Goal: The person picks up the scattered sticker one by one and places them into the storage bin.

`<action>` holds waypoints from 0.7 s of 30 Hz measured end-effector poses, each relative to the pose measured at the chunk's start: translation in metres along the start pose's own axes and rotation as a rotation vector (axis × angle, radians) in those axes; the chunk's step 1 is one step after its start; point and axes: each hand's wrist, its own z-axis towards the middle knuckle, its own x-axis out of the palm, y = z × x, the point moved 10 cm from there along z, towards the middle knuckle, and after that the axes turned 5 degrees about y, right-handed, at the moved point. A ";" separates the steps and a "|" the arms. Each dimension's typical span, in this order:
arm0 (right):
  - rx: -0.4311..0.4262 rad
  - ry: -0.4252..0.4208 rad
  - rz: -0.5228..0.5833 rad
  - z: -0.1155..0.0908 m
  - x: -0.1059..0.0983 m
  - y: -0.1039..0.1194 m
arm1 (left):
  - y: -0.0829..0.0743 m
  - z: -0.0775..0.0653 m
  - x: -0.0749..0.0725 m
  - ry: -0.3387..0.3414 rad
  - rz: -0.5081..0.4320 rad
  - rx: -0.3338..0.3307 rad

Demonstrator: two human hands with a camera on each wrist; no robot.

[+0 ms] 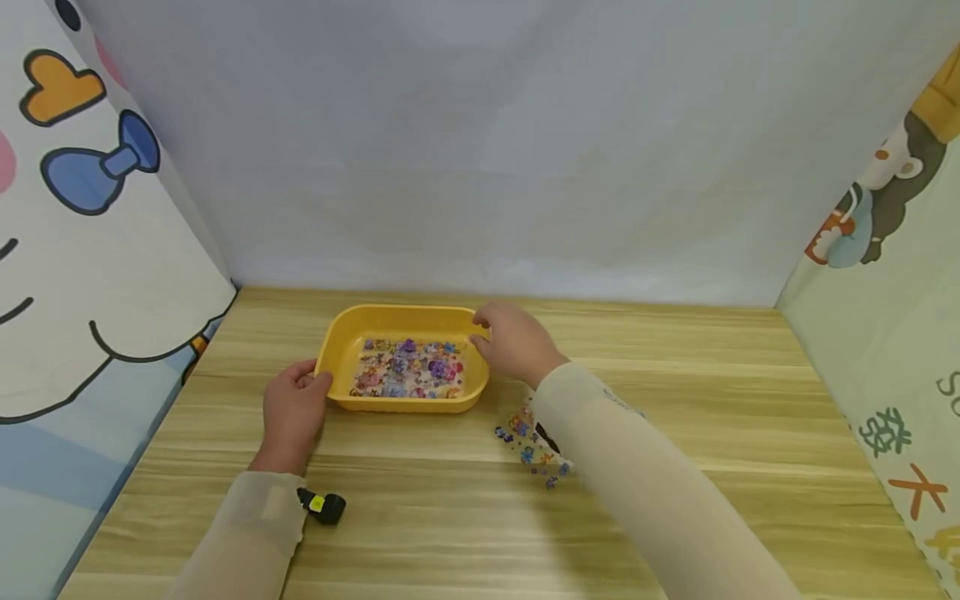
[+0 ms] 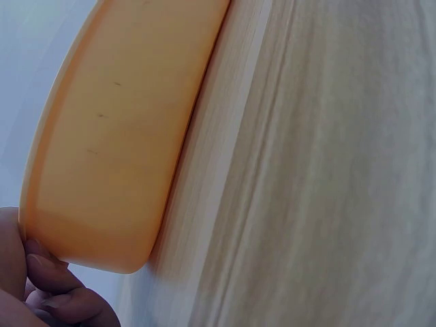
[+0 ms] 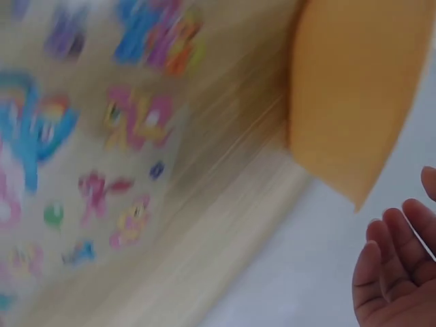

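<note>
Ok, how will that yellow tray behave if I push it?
The yellow tray is likely stiff: its walls stand unbent. Probably light, as it looks like thin-walled plastic. It seems unlikely to tip, being low and wide.

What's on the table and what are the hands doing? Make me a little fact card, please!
Table: wooden-looking, with streaky lines
Tray: yellow, on the table
Inside tray: lots of tiny colourful pictures
Left hand: pinching the tray's left rim
Right hand: by the tray's right end, fingers relaxed
Under right sleeve: see-through sheet with cartoon figures, partly hidden
Near left sleeve: small black thing with a yellow patch; can't tell what it is
</note>
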 end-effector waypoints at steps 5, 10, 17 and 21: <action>0.059 -0.031 0.142 -0.016 -0.009 -0.015 | 0.001 0.001 0.000 0.004 0.003 -0.002; 0.073 -0.029 0.133 -0.035 -0.019 -0.029 | 0.000 0.000 0.000 0.010 0.011 -0.001; 0.095 -0.028 0.088 -0.065 -0.037 -0.061 | 0.001 -0.001 -0.001 0.005 0.013 -0.016; 0.145 -0.027 0.116 -0.083 -0.041 -0.084 | -0.002 -0.001 -0.001 -0.002 0.010 -0.001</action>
